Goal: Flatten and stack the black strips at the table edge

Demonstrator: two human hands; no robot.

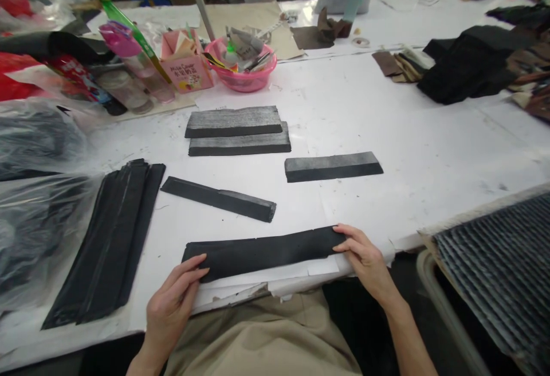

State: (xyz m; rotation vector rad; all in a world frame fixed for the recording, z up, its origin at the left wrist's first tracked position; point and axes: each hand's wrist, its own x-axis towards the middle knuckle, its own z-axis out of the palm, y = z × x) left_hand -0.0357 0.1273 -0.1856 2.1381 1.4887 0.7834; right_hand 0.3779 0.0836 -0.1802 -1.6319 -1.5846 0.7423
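Observation:
A wide black fabric strip [266, 253] lies near the table's front edge, its long side running left to right. My left hand [174, 293] grips its left end, fingertips on the upper face. At the other end, my right hand [363, 255] pinches the right corner; its thumb is hard to make out. Just beyond is a narrow folded black strip [219, 198], set at a slant. Farther off, two overlapping strips [236, 121] show grey faces with black lower borders. Another grey-and-black strip [333, 167] rests to their right.
A stack of long black strips [109, 244] lies left, beside clear plastic bags [38, 210]. Behind stand a pink basket [244, 79] of tools, a pink box [187, 63] and bottles. Dark cloth [468, 63] lies far right; a rack of grey-black strips [502, 267] is near right.

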